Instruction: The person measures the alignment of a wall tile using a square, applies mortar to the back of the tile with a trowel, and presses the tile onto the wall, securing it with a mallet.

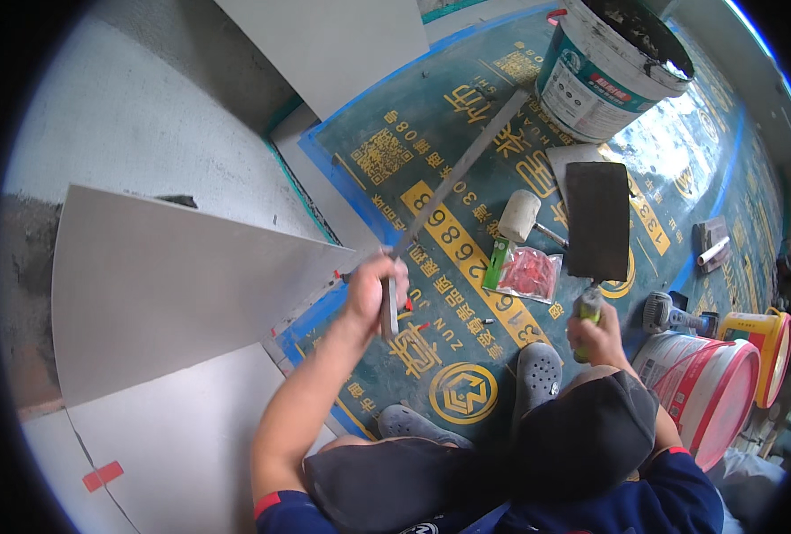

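While we crouch on the printed floor cover, left to right:

Tiles, far left: large grey tile (173, 285) lies tilted, its right corner reaching toward our left hand; a second tile (173, 436) lies flat near us with a red spacer clip (102, 475) at its edge.

Left hand (373, 289): fingers closed round the near end of a long metal straightedge (453, 178). The bar runs up and right, far end near the grey-lidded bucket (605, 76).

Feet: grey clogs (538, 374) between our knees, on the floor cover (431, 133).

Middle: rubber mallet (518, 218) with a green handle lies beside a clear bag of red clips (527, 273), just left of the trowel.

Right hand (596, 331): closed on the green handle of a broad flat trowel (597, 218); dark blade points away from us, over the floor.

Far right: red-and-white bucket (702, 383) near our right knee, a power tool (671, 313) and a yellow container (765, 343) beyond it.

Risk 1: both hands loaded, so we judge the straightedge could swing into the far bucket or drag across the tilted tile and chip its corner.

Risk 2: one-handed end grip on a long bar gives poor control; it could slip.

Risk 3: trowel blade hangs over mallet and bag; any mortar on it could drop there. We cannot tell whether it is loaded.
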